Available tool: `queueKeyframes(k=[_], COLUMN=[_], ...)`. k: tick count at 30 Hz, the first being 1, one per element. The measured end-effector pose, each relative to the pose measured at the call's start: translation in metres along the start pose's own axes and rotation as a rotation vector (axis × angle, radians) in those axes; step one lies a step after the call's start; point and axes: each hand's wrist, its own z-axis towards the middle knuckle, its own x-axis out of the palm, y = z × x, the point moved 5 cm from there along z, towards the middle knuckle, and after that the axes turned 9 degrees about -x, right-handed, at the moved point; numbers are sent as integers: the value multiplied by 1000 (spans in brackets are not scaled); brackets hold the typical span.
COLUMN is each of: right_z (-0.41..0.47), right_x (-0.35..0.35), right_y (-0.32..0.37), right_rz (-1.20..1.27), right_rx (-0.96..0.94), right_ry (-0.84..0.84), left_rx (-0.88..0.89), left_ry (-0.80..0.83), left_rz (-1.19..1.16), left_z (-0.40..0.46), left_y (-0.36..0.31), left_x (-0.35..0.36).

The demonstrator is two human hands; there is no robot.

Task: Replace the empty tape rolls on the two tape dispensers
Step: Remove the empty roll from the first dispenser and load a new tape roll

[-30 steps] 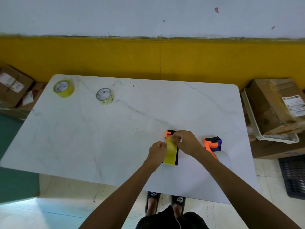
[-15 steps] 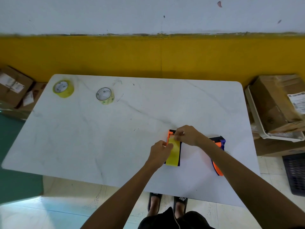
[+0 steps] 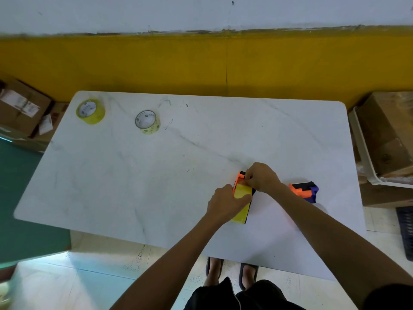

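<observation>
My left hand [image 3: 225, 202] clamps the yellow tape roll [image 3: 241, 198] seated in the near dispenser [image 3: 240, 175] while my right hand [image 3: 261, 177] pinches its loose end just beyond, so I judge threading comes next, needing a steady pull toward the orange front.

- White marble-patterned desk [image 3: 134, 186] stands against the wall.
- Wall [image 3: 201, 61]: yellow lower band, pale above, chipped along the join.
- Light tiled floor [image 3: 78, 276], glossy with reflected light.
- Cardboard boxes [image 3: 20, 108] left; another box [image 3: 386, 135] right in a white tray.
</observation>
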Motion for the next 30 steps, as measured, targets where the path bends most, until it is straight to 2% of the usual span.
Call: queueKeyframes(k=[5,9,12,15,21,25,30], right_z=[1,2,5,8,17,21,12], right_x=[1,-1,-11,-25,-57,-63,-60], right_y=[1,-1,-12,-29,-54,-50,-68], right_rz=[45,58,59,59,106,149,186], right_rx=[26,56,90,124,192,164,236], right_ry=[-103,-124,-143,-242,-440,-482,-449], left_rx=[8,49,70,67,37,68,111], left_ry=[-76,-127,-118,-55,-38,-2,25], left_rz=[187,321,405,458,500,473,355], left_z=[-5,-6,-5,-3,-5,-7,-1], left_y=[-4,-7,-7,-2,17,12,14], left_x=[2,3,1,-3,-13,-16,-21])
